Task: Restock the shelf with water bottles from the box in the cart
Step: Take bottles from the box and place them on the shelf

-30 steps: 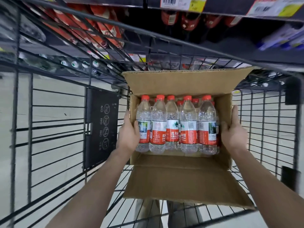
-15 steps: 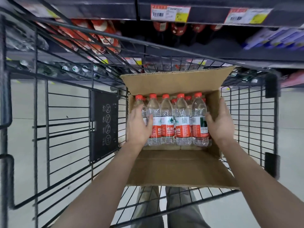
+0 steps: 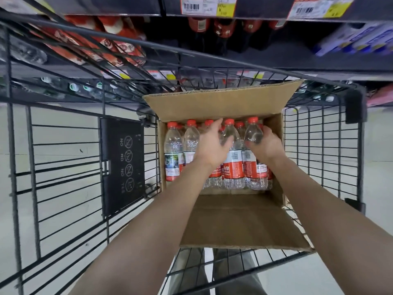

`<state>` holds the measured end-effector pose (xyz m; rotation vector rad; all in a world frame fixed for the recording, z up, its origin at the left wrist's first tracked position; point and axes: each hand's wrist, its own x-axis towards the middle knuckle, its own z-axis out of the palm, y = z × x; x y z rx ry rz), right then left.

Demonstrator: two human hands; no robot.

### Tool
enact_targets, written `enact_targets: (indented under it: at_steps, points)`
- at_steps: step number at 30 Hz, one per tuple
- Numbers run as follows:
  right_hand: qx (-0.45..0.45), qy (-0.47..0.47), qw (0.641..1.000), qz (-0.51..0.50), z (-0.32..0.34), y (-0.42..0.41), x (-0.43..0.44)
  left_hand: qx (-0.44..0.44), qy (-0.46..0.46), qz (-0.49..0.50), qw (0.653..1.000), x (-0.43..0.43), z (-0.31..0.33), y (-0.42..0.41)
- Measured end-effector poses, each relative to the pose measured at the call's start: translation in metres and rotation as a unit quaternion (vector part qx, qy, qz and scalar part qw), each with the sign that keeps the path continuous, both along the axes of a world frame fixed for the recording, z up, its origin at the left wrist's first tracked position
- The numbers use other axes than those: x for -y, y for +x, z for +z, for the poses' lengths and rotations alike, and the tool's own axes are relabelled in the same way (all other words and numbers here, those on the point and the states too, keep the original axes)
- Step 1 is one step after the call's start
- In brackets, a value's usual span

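Head view, the only one. An open cardboard box [image 3: 212,105] sits in the wire cart [image 3: 63,150], with its flaps folded out front and back. The water bottles [image 3: 173,150] stand upright inside, packed tight in rows, with red caps and red-and-white labels. The shelf [image 3: 319,60] is beyond the cart's far rim, well apart from the box.

Left grip [image 3: 210,145]: spread across the shoulders of the middle bottles, fingers reaching toward the caps, thumb out to the right. It is released, touching the bottles but not clenched on any.

Right grip [image 3: 265,145]: fingers and thumb curled round the shoulder of the end bottle [image 3: 253,133], at the right of the front row, so it is grasping it. The bottle looks seated among the others and not lifted clear, though I can't be sure.

Handling, my call: the bottles are full, so each has some weight. The clear plastic is thin and gives under a squeeze, and it is smooth, maybe slick. The best hold is the shoulder or the neck just under the cap, which is stiffest and has finger room. Lower down the bodies are jammed side by side. Pull straight up to clear the neighbours. They are not fragile, but a loose hold could slip.
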<state>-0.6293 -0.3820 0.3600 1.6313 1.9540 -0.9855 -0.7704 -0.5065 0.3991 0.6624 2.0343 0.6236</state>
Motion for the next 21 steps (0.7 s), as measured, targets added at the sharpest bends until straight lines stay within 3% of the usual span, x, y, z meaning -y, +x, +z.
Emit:
enact_targets:
  at_steps: [7,11,15,21]
  points:
    - [0.025,0.016,0.999,0.038,-0.015,0.003,-0.004,-0.015,-0.169,-0.143,0.975,-0.027,-0.036,0.016]
    - [-0.002,0.009,1.000,0.003,-0.016,0.007,-0.004,-0.079,-0.175,-0.178,0.965,-0.030,-0.048,0.020]
    - [-0.036,-0.007,0.999,-0.012,-0.016,0.009,-0.004,-0.076,-0.187,-0.145,0.969,-0.036,-0.050,0.020]
    - [-0.128,-0.038,0.985,-0.112,0.003,0.014,0.008,-0.002,-0.109,0.041,0.993,-0.018,-0.043,0.036]
